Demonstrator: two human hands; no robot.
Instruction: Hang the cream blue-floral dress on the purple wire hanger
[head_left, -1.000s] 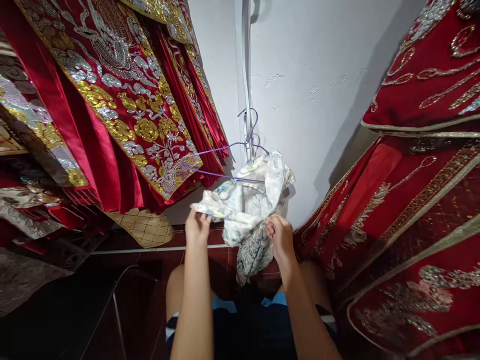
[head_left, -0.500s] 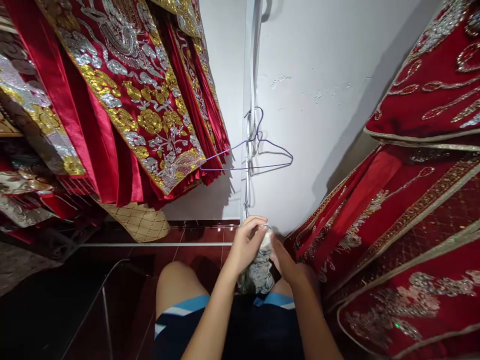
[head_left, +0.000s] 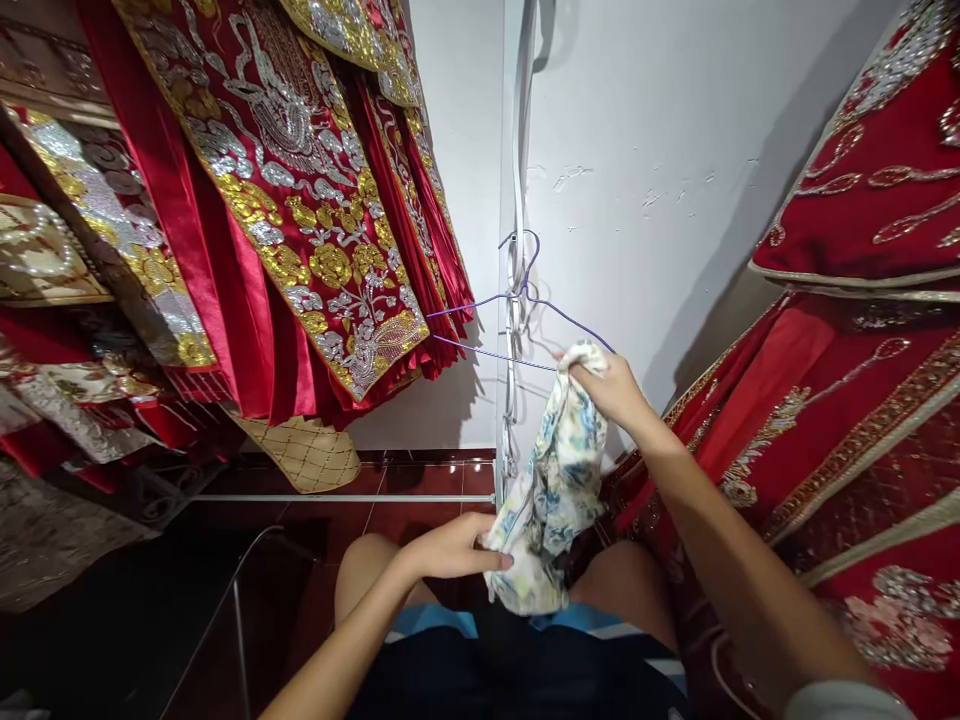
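Note:
A white garment (head_left: pixel 566 480) with a blue, green and yellow print hangs bunched between my two hands above my lap. My right hand (head_left: pixel 611 385) grips its upper end, right at the right corner of a purple wire hanger (head_left: pixel 487 352). Lower down, my left hand (head_left: pixel 461 545) pinches the garment's left side near the bottom, thumb on top. The hanger hooks onto a white metal upright (head_left: pixel 517 150) against the wall and sits tilted, its right end down. Cloth and fingers hide that right corner, so I cannot tell whether the cloth is over the wire.
Red embroidered dresses hang on both sides: one with gold and silver motifs (head_left: pixel 330 240) at left, another with beading (head_left: pixel 825 350) at right. A white horizontal bar (head_left: pixel 337 497) runs low above the dark red tiled floor (head_left: pixel 420 480). A black surface (head_left: pixel 97 620) lies at lower left.
My right hand has risen to the hanger's right corner with one end of the garment, which is now spread out. My left hand has moved lower. The hanger has tilted.

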